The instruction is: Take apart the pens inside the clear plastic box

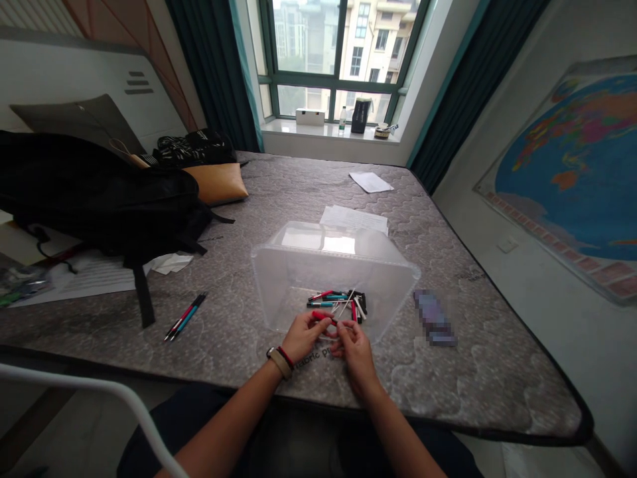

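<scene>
In front of a clear plastic bin (273,285) lying on its side, my hands are close together. My left hand (302,337) is closed around a red pen part (323,316), which looks like a barrel. The fingertips of my right hand (355,352) pinch at the end of the same piece; exactly what they grip there is too small to tell. Behind my fingers, on the bin's lower wall, is a loose pile of pen parts (336,299) in red, teal, black and white. Several finished-looking pens (186,317), red, black and teal, lie side by side farther left.
A black backpack (99,192) and a tan pouch (219,182) take up the left side. Papers (353,218) lie behind the bin, with another sheet (371,182) farther back. To the right is a blurred-out phone-like object (434,318). The mattress-like surface (478,372) ends near my lap.
</scene>
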A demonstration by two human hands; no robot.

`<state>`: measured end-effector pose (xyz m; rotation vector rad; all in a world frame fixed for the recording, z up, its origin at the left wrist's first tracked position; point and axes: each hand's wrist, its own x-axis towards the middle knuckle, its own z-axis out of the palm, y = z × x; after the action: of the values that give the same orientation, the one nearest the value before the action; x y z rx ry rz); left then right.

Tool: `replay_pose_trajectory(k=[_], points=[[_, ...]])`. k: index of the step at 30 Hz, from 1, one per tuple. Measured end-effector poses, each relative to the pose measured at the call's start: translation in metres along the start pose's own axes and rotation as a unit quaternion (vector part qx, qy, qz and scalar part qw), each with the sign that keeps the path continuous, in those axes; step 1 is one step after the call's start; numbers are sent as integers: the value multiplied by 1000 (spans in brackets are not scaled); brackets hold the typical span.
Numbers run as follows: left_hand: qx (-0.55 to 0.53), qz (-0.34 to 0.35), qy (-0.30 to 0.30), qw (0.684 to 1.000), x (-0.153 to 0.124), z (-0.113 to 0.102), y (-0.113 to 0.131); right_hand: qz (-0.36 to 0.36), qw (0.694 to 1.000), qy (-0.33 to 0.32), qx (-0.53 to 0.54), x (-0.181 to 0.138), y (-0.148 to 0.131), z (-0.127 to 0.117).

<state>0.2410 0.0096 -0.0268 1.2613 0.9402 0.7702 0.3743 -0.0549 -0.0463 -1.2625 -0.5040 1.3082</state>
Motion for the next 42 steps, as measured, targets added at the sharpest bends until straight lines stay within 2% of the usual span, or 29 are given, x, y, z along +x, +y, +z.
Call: replay_pose_trajectory(k=[4, 9, 12, 14, 16, 18, 20, 22, 26, 34, 42], points=[[10, 13, 18, 1000, 0, 2, 3, 59, 996, -52, 51, -3, -2, 2], [9, 38, 24, 999, -4, 2, 13, 74, 988, -86, 109, -6, -5, 3], [6, 34, 29, 999, -5, 2, 14, 69, 993, -78, 47, -5, -5, 2], [2, 23, 35, 999, -5, 1, 12, 11, 995, -54, -79, -5, -6, -2], [-6, 4, 49, 999, -4, -1, 11, -92, 967, -8, -237, -4, -9, -7], [-12, -12, 67, 998, -3, -2, 10, -167, 913, 48, -368, -4, -12, -15], [-5, -19, 80, 997, -1, -4, 10, -169, 870, 83, -455, -3, -12, -22], [9, -14, 88, 996, 0, -5, 10, -136, 846, 85, -509, -2, -10, -28], [32, 15, 89, 995, 0, -6, 12, -118, 819, 63, -558, 1, -3, -29], [18, 37, 86, 995, -6, -4, 16, -114, 764, 68, -631, 5, -8, -17], [25, 48, 97, 994, -11, 4, 24, -107, 756, 49, -644, 12, -3, -15]])
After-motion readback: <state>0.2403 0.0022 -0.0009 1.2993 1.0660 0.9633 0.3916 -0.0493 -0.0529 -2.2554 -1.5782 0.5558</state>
